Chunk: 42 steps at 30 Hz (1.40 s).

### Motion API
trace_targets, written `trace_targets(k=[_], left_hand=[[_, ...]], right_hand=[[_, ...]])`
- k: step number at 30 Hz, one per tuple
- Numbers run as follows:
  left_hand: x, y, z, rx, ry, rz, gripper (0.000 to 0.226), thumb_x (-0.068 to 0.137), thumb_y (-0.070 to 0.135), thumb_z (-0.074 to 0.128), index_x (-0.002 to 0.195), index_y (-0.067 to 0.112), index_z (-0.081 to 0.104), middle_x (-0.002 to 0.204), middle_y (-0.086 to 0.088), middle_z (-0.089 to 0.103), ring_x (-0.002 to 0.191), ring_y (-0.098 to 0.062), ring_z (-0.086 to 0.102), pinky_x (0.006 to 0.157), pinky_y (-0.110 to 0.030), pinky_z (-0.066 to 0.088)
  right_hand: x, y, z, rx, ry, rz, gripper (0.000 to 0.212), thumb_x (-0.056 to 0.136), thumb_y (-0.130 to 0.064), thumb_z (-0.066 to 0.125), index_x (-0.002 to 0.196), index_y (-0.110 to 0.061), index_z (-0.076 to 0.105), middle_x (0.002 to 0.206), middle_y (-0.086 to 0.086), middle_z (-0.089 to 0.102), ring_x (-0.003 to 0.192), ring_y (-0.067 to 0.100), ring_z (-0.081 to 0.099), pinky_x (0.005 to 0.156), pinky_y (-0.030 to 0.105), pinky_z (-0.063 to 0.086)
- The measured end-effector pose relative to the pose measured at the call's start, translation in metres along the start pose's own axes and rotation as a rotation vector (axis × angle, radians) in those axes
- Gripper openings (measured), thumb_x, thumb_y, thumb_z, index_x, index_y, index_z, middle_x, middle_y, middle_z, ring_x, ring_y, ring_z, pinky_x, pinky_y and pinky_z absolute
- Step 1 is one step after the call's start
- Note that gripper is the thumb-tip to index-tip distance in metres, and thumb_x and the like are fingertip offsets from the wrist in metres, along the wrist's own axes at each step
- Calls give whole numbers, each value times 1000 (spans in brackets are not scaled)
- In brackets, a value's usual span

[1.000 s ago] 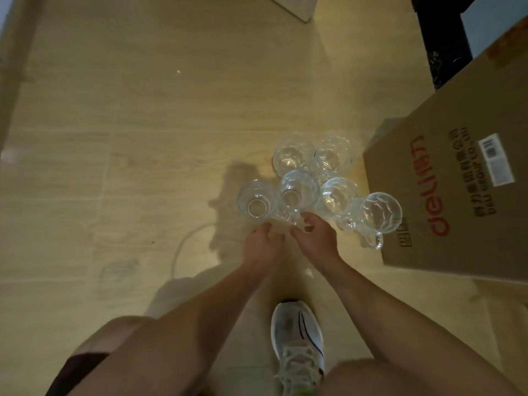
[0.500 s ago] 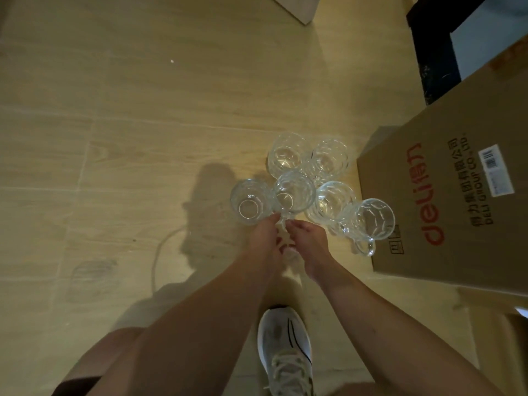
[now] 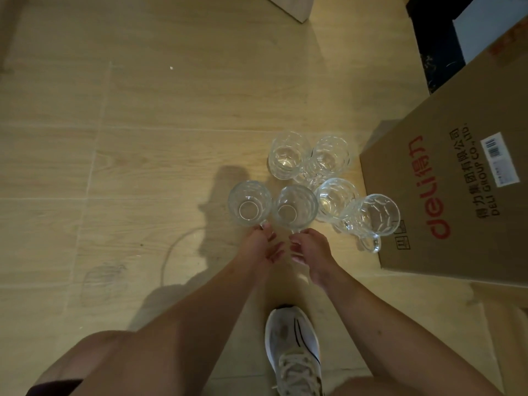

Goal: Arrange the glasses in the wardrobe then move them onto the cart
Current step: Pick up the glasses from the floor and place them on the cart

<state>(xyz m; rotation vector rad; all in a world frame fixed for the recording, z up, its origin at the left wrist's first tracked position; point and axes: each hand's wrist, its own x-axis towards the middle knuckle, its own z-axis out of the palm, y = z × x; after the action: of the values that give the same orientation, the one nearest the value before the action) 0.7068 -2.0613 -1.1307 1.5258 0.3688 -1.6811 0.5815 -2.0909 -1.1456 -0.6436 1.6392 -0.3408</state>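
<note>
Both hands have just closed in: the left hand (image 3: 264, 247) fingers pinch the far-left clear glass mug's (image 3: 249, 203) handle, the right hand (image 3: 310, 252) pinches its neighbour (image 3: 295, 207), ready to lift.

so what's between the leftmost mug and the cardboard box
In the head view, two mugs: the middle mug by the right hand, then a third mug, before the cardboard box.

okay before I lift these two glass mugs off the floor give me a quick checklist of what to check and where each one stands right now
1. Left hand grips the handle of the left mug: ok.
2. Right hand grips the handle of the middle mug: ok.
3. The two held mugs apart from each other: cannot tell.
4. Middle mug apart from its right neighbour mug: not ok, they look touching.
5. Cardboard box away from both hands: ok.
6. Cart in view: not ok.
</note>
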Motion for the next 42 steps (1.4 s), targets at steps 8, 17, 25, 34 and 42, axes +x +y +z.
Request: trace_targets(k=[8, 17, 25, 34, 42], left_hand=[[-6, 6, -9, 65, 24, 1, 21, 105, 20, 46, 91, 12, 59, 80, -6, 55, 63, -21, 59, 60, -33, 51], [-106, 51, -16, 160, 155, -88, 11, 99, 4, 47, 108, 7, 50, 92, -9, 40, 78, -23, 45, 78, -43, 54], [-305, 129, 23, 249, 165, -64, 16, 103, 23, 49, 94, 9, 49, 96, -16, 49, 74, -28, 56, 69, -38, 53], [-577, 257, 77, 273, 44, 84, 25, 105, 29, 49, 88, 10, 49, 98, -14, 47, 77, -26, 54, 79, -42, 54], [-784, 377, 97, 406, 10, 471, 23, 102, 38, 42, 85, 21, 43, 73, -7, 50, 59, -18, 52, 64, -35, 56]], right_hand=[[-8, 12, -1, -12, -84, 24, 9, 92, -18, 68, 86, -12, 71, 75, -1, 70, 75, 17, 66, 80, 36, 57], [-88, -52, -14, -60, -75, 146, 15, 90, -24, 73, 93, -12, 66, 69, 1, 56, 63, 17, 54, 71, 36, 53], [-255, -167, -53, -120, -86, 124, 24, 91, -28, 74, 100, -9, 63, 71, 7, 55, 70, 22, 54, 77, 45, 57], [-477, -355, -75, -154, -80, -57, 48, 91, -29, 75, 132, -8, 59, 70, 4, 52, 62, 16, 50, 68, 38, 56], [-648, -514, -63, -139, -72, -409, 42, 79, -36, 85, 100, -9, 61, 78, 8, 62, 61, 22, 53, 58, 37, 53]])
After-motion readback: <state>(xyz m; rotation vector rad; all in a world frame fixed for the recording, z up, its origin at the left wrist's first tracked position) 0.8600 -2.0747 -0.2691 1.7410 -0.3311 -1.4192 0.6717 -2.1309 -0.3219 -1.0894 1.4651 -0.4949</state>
